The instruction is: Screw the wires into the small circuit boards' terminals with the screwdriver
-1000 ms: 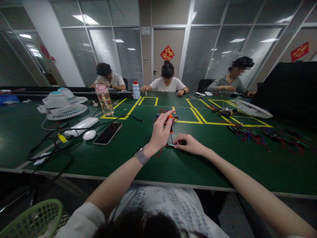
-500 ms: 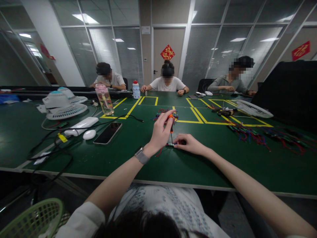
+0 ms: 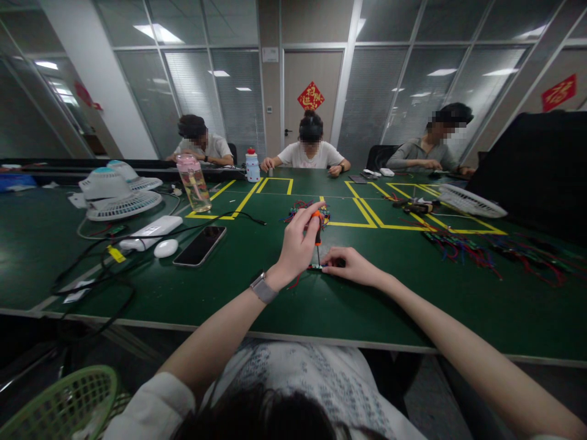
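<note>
My left hand [image 3: 299, 244] is closed on the handle of an orange and black screwdriver [image 3: 318, 238], held upright. Its thin shaft points down and its tip meets a small circuit board [image 3: 314, 267] on the green table [image 3: 220, 299]. My right hand [image 3: 351, 267] pinches the right end of that board, thumb and forefinger together. A red wire [image 3: 295, 282] trails from the board's left side. Just beyond my left hand lies a heap of wired circuit boards [image 3: 293, 211], partly hidden by the fingers.
On the left are a phone [image 3: 200, 246], a white earbud case [image 3: 166, 247], a power strip [image 3: 151, 233], black cables, fans [image 3: 123, 205] and a bottle [image 3: 194, 186]. More wired boards [image 3: 463, 249] and a black screen [image 3: 532, 177] are at right. Several people sit opposite.
Almost nothing differs. Both hands, the screwdriver and the board hold their places; the view has shifted very slightly.
</note>
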Tool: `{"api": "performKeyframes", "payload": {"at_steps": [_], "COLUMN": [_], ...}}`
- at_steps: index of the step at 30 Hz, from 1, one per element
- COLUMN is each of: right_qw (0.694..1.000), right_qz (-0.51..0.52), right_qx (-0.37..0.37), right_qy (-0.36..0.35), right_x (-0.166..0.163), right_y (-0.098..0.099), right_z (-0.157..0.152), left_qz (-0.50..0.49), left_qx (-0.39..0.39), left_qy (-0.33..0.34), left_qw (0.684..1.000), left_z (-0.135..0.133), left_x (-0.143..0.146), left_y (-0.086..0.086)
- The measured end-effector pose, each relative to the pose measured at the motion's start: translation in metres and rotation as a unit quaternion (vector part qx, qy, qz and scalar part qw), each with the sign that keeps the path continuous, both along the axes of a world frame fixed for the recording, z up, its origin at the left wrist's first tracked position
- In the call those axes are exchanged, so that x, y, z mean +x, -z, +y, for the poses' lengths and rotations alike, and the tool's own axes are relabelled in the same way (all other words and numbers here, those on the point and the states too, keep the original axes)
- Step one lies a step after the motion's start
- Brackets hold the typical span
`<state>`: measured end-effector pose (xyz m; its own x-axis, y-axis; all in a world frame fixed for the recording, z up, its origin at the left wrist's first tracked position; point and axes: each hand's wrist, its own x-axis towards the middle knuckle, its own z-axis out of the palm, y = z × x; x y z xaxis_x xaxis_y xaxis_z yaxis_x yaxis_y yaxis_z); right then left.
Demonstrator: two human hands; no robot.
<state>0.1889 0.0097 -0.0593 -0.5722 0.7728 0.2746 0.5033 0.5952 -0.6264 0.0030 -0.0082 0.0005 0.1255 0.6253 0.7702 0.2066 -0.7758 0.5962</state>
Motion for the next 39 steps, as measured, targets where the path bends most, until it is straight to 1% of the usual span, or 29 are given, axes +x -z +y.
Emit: {"api": "performKeyframes", "payload": {"at_steps": [4,9,13,18,28,39], "right_qw": [1.0,1.0,1.0,1.0,1.0,1.0], "right_qz": [-0.002,0.0,0.002,0.003,0.008,0.005], "right_qx": [0.003,0.003,0.002,0.003,-0.004,0.003], "right_qy": [0.0,0.001,-0.001,-0.003,0.003,0.0], "right_x": [0.0,-0.0004,-0.0005,0.0,-0.0005,-0.0006], "right_y": [-0.0002,-0.0003,-0.0004,0.0004,0.0008,0.0001], "right_z": [-0.0001,-0.0005,-0.0006,0.0001,-0.0001,-0.0006], "left_qz": [-0.001,0.012,0.017,0.018,0.013,0.002], "left_qx": [0.005,0.029,0.034,0.049,0.058,0.052], "left_qy": [0.001,-0.021,-0.008,-0.018,-0.023,-0.045], "left_qw": [1.0,0.999,0.999,0.998,0.998,0.998], "left_z": [0.0008,-0.0001,-0.0005,-0.0008,0.0002,-0.0006], "left_x": [-0.0005,0.0001,0.0009,0.0014,-0.0023,0.0007], "left_y": [0.0002,-0.0006,0.0001,0.0006,-0.0018,-0.0012]}}
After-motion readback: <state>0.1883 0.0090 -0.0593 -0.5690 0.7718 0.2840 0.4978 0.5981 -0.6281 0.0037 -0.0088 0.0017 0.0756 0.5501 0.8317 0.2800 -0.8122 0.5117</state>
